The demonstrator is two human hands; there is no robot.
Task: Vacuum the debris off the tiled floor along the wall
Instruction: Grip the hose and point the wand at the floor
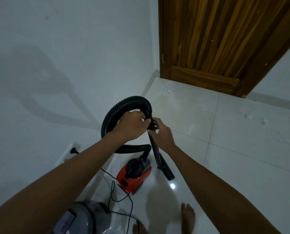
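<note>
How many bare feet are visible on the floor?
2: one foot at the bottom, right of the cord, and another foot cut off by the bottom edge, left of it.

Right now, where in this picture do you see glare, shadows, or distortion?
Head view: a bright glare spot on the glossy floor beside the red vacuum; a large soft shadow of the hose on the white wall; the door leans from wide-angle distortion; overall dim, bluish light.
</note>
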